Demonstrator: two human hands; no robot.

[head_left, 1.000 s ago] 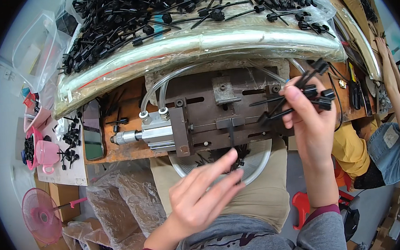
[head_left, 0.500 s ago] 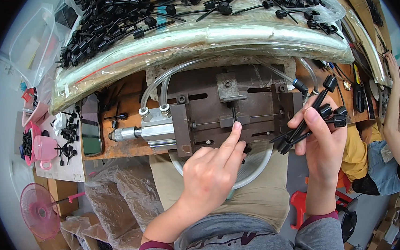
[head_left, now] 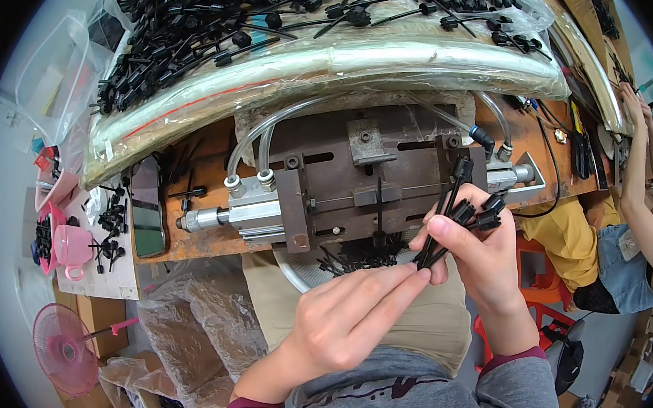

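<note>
The right hand [head_left: 480, 257] was clamped on a bunch of black rods [head_left: 463, 212], thumb across them, their knobbed heads fanned upward and to the right. The left hand [head_left: 343, 318] reached across from below, its fingers straight and close together, the tips touching the lower ends of the bunch; its thumb was hidden, so whether it gripped them could not be told. The bunch was just in front of the right part of the machine [head_left: 330, 158]. A single rod [head_left: 380, 211] lay across the small block [head_left: 366, 196] at the machine's middle, its head toward the person, touched by neither hand. Below that head, a white basket [head_left: 290, 272] sat at the lap, holding more black pieces [head_left: 361, 256]. A metal cylinder [head_left: 257, 219] stood at the machine's left end, with clear hoses [head_left: 280, 121] curving up from it. Behind the machine, a heap [head_left: 198, 37] of similar rods lay on a plastic-wrapped pad [head_left: 331, 65]. A phone [head_left: 147, 210] rested on the bench [head_left: 199, 243], left of the cylinder.
</note>
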